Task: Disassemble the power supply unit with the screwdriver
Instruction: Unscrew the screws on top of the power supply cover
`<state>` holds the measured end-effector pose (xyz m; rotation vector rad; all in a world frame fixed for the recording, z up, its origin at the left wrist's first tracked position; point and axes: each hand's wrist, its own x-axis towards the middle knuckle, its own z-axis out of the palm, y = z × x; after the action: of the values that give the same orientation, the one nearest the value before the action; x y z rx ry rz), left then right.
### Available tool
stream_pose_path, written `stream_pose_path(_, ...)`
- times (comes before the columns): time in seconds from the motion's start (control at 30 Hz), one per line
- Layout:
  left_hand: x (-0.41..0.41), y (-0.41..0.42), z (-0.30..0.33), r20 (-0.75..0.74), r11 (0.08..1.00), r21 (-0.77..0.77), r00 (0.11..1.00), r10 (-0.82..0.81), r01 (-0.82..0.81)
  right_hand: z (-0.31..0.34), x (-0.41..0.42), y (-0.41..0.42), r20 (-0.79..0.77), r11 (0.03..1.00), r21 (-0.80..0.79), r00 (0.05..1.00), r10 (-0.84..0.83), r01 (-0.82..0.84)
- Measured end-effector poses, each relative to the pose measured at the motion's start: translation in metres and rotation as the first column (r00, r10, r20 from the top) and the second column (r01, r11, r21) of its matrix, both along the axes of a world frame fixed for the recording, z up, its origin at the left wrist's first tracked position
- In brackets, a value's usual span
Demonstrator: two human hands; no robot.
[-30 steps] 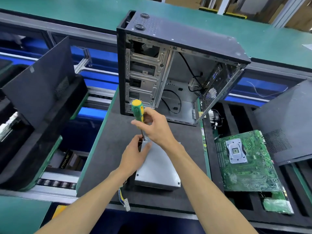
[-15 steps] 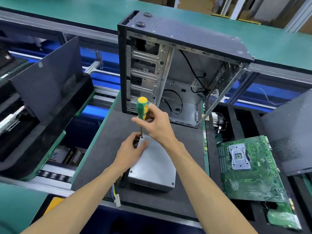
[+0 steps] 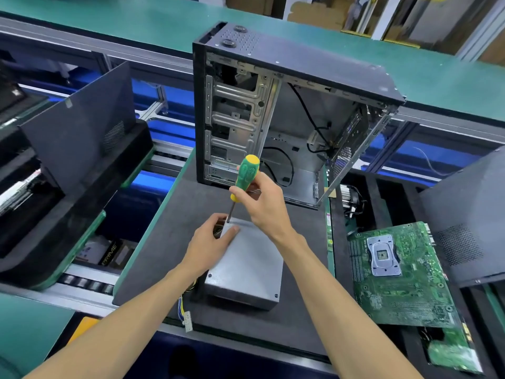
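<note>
A grey metal power supply unit [image 3: 247, 269] lies flat on a dark foam pad [image 3: 169, 242], its cable bundle with a white plug [image 3: 187, 320] hanging off the near left side. My left hand [image 3: 210, 242] grips the unit's far left corner, thumb on the top plate. My right hand [image 3: 263, 206] holds a green and yellow screwdriver [image 3: 246, 173] nearly upright. Its tip sits on a screw at that far left corner, just beside my left thumb.
An open, gutted computer case [image 3: 287, 110] stands behind the unit on the pad. A green motherboard [image 3: 396, 272] lies in a black foam tray at the right. Dark side panels lean at the left [image 3: 79, 127] and right [image 3: 464, 214]. Green conveyor benches surround the station.
The view has shifted a little and the hands have stayed on the far left corner. The screwdriver handle now leans slightly to the right; my right hand's grip has turned on it.
</note>
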<state>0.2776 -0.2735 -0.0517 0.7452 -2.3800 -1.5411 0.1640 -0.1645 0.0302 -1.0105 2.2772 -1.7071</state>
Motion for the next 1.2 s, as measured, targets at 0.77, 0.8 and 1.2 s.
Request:
stream_pose_path(0.77, 0.000, 0.000, -0.002, -0.015, 1.000, 0.029, 1.000, -0.009, 0.009, 0.030, 0.004, -0.005, -0.157, 0.982, -0.189, 0.987, -0.030, 0.000)
stream_pose_path(0.8, 0.000, -0.001, -0.002, -0.017, 1.000, 0.030, 1.000, -0.009, 0.009, 0.031, 0.006, -0.005, -0.140, 0.979, -0.204, 0.990, -0.032, 0.003)
stream_pose_path(1.2, -0.001, -0.001, -0.004, -0.015, 1.000, 0.011, 1.000, -0.007, 0.007, 0.030, 0.010, -0.007, 0.037, 0.933, -0.330, 0.990, -0.139, 0.143)
